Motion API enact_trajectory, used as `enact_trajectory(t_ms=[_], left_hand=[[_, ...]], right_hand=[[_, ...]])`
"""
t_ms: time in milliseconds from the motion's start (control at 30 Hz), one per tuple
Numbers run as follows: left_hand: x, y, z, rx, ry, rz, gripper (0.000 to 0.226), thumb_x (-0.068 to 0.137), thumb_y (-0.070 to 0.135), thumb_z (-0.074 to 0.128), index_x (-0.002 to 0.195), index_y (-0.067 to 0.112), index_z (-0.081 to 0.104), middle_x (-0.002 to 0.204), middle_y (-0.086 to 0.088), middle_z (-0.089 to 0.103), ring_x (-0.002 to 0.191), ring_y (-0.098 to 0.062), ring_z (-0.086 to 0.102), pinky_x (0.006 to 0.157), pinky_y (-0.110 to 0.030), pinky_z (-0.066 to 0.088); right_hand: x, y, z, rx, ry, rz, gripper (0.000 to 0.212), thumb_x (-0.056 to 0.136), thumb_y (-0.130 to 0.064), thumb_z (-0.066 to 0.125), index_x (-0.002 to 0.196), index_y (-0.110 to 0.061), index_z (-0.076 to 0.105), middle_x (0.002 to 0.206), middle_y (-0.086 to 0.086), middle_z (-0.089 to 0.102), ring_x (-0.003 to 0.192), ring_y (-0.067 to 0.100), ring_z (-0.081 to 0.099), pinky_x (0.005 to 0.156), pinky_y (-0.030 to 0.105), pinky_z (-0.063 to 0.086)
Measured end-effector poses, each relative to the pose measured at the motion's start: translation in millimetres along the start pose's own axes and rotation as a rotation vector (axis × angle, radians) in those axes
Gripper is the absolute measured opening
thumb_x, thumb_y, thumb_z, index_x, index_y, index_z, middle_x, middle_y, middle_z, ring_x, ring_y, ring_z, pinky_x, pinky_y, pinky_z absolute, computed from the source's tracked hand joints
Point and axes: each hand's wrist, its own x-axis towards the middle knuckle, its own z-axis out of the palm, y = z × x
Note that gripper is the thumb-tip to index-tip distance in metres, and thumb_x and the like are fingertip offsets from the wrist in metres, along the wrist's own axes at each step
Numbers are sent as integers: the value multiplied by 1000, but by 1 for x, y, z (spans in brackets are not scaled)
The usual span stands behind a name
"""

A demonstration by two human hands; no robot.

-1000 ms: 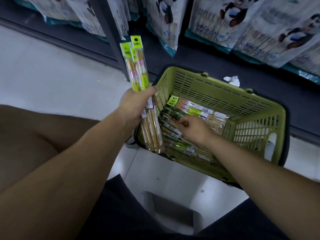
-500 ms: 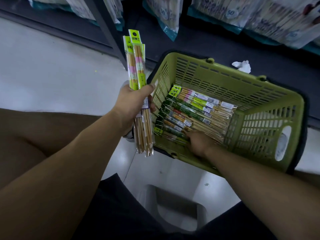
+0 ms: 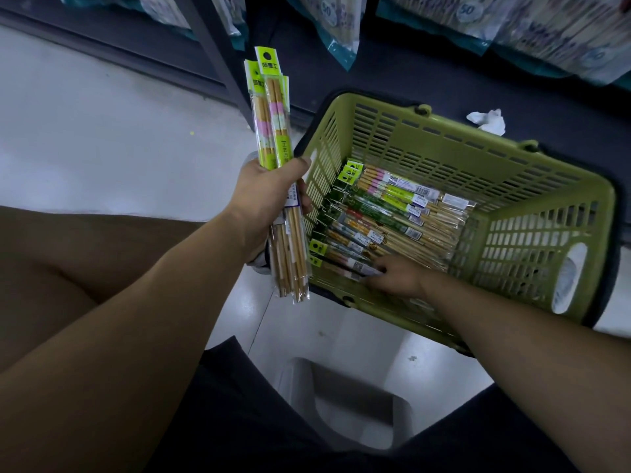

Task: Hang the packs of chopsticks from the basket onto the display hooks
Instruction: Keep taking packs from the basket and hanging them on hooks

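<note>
Left hand (image 3: 263, 196) around packs (image 3: 273, 131); right hand (image 3: 397, 276), grip unclear, on basket pack (image 3: 353, 266).

Fingertips of the right hand (image 3: 397, 276) are buried among chopstick packs (image 3: 392, 213) at 7 o'clock in the basket (image 3: 444, 145); its grip is unclear. The left hand (image 3: 264, 196) partly covers its bundle of packs (image 3: 273, 114), count unclear. At 12 o'clock, hanging bags (image 3: 336, 25) are cut by the edge.

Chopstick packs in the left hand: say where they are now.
In the head view, left of centre: the chopstick packs stand roughly upright in the left hand, just left of the green basket, over the pale floor.
</note>
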Motion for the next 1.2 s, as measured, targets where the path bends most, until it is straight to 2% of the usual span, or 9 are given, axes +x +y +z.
enact_trajectory(t_ms=[133, 333, 567, 667, 833, 1000, 1067, 1133, 1200], left_hand=[[1, -1, -2, 15, 9, -7, 28, 93, 29, 72, 99, 7, 56, 74, -12, 60, 65, -28, 63, 62, -35, 55], [-1, -3, -2, 20, 11, -19, 29, 91, 32, 74, 100, 8, 59, 77, -11, 62, 65, -27, 65, 60, -32, 55], [-1, -3, -2, 32, 18, -20, 31, 92, 33, 73, 102, 7, 59, 81, -12, 63, 66, -26, 66, 60, -31, 55], [-1, -3, -2, 24, 16, -23, 31, 93, 32, 73, 103, 7, 59, 81, -13, 62, 66, -25, 66, 62, -32, 55], [-3, -2, 0, 31, 22, -21, 29, 94, 32, 72, 103, 8, 59, 82, -13, 62, 67, -25, 65, 63, -33, 56], [-4, 2, 10, 38, 57, 2, 22, 91, 26, 73, 96, 8, 60, 76, -16, 63, 59, -26, 64, 63, -37, 56], [-7, 6, 17, -6, 34, 2, 25, 92, 26, 75, 102, 8, 61, 77, -13, 65, 57, -24, 64, 60, -36, 57], [-12, 12, 27, -64, -5, 30, 34, 90, 34, 80, 109, 10, 66, 83, -7, 71, 69, -24, 70, 70, -40, 60], [-21, 23, 38, -96, -43, 67, 47, 82, 46, 85, 115, 16, 71, 98, -4, 79, 90, -26, 76, 83, -45, 61]], right_hand=[[-7, -2, -7, 90, -68, -23, 34, 94, -58, 62, 97, -24, 67, 96, -1, 63, 91, 18, 60, 72, 32, 45], [-15, -6, -12, 60, -111, -39, 40, 97, -59, 55, 109, -23, 71, 106, 2, 67, 100, 19, 62, 90, 38, 50], [-18, -12, -10, 113, -29, -78, 25, 99, -52, 58, 91, -29, 59, 91, -5, 60, 82, 9, 57, 57, 23, 41], [-16, -18, -10, 113, -64, -97, 26, 99, -50, 60, 98, -25, 65, 88, -3, 61, 77, 11, 57, 55, 23, 39], [-17, -14, -21, 243, 240, -99, 26, 102, -43, 57, 80, -29, 57, 77, -8, 60, 70, 13, 56, 57, 25, 34], [-48, -28, -61, 307, 376, -128, 32, 103, -39, 58, 75, -26, 48, 70, -8, 70, 43, 2, 53, 38, 17, 36], [-67, -46, -77, 332, 436, -188, 29, 103, -35, 58, 76, -25, 54, 64, -12, 69, 43, -1, 51, 40, 15, 35], [-89, -68, -92, 394, 494, -238, 23, 103, -32, 58, 85, -20, 64, 63, -13, 70, 45, -4, 53, 45, 17, 39], [-111, -89, -103, 511, 571, -303, 16, 103, -29, 59, 99, -17, 68, 76, -2, 75, 57, 6, 61, 55, 23, 45]])
